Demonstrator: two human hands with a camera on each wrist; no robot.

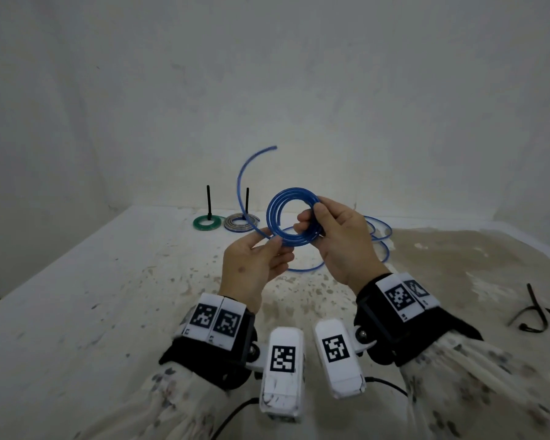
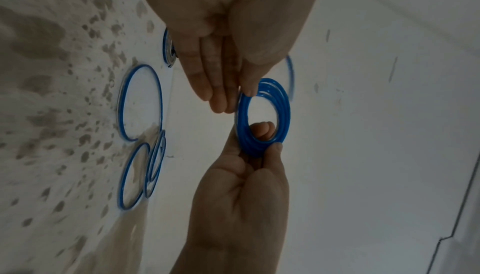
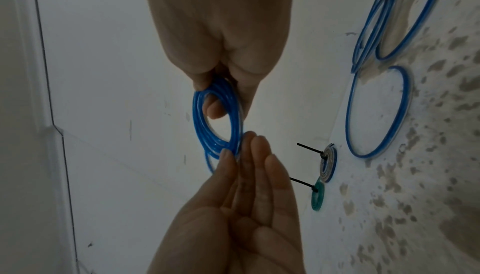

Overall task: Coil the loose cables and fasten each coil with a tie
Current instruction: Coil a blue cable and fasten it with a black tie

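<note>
From the left wrist, the left hand [image 2: 233,21] reaches down from the top with nearly straight fingers [image 2: 205,85], thumb and fingertips pinching the upper rim of a small coil of glossy blue plastic cable [image 2: 283,114] held on edge in the air. The right hand [image 2: 241,202] comes up from below and grips the coil's lower rim, fingertips showing through the ring. Off to the left, loose blue cable loops [image 2: 141,102] lie flat on the white, brown-speckled bench [image 2: 64,52].
</note>
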